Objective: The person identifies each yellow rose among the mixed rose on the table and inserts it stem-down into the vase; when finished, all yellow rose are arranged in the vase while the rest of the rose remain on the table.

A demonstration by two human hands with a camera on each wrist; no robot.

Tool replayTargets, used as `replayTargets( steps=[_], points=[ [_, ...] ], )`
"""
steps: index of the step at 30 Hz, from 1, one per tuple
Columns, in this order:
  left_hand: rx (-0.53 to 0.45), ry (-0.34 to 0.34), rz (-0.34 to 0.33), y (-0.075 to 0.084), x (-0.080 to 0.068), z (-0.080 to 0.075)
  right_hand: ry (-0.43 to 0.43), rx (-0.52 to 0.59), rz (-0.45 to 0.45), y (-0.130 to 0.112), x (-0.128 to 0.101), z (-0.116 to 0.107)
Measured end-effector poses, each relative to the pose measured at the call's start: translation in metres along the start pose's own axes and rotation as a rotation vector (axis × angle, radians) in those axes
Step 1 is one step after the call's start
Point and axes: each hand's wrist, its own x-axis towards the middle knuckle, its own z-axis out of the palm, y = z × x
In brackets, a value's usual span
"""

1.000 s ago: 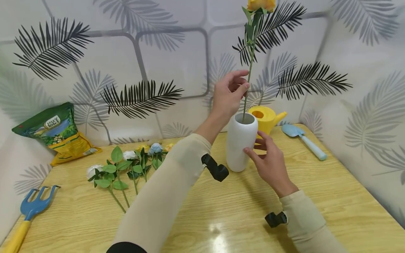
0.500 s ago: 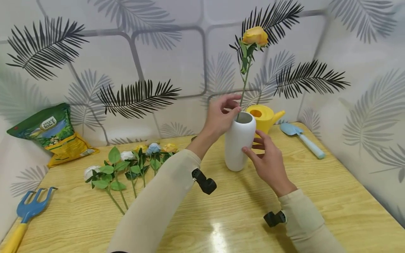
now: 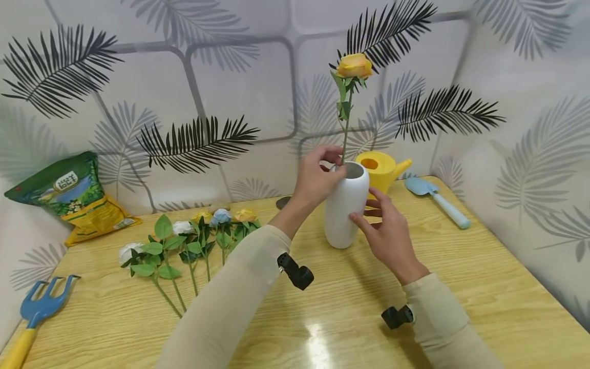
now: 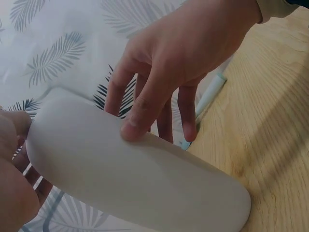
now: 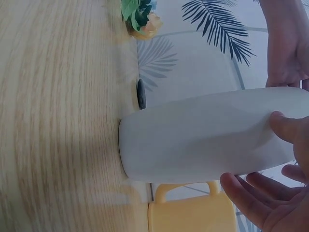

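The left hand (image 3: pixel 318 177) is lowering the long-stemmed yellow artificial rose (image 3: pixel 354 65) deeper into the tall white ceramic vase (image 3: pixel 344 205); the bloom is sinking from the top edge of the head view, and the hand is coming down to the vase's rim

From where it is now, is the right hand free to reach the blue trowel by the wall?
Probably yes: the right hand only touches the white vase, and bare table lies between it and the blue trowel.

vase (image 3: pixel 343 210): white, smooth, matt | table (image 3: pixel 484 266): glossy wood grain | trowel (image 3: pixel 438 202): plastic
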Motion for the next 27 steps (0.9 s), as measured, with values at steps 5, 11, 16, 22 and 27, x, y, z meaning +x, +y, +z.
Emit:
replayTargets(
  steps=[5, 11, 16, 22, 27],
  points=[
    [-0.012, 0.017, -0.051, 0.002, 0.002, 0.002, 0.000, -0.002, 0.001, -0.001, 0.001, 0.000],
    [0.017, 0.041, -0.091, 0.004, 0.003, 0.005, 0.005, -0.005, 0.003, -0.001, 0.000, 0.001],
    [0.082, 0.062, -0.121, 0.007, 0.003, 0.010, 0.006, -0.014, 0.007, -0.001, -0.001, 0.000],
    [0.112, 0.090, -0.155, 0.009, 0.004, 0.014, 0.003, -0.019, 0.009, -0.002, 0.000, 0.000],
    [0.134, 0.106, -0.158, 0.008, 0.005, 0.014, -0.002, -0.019, 0.010, -0.002, 0.001, 0.000]
  ],
)
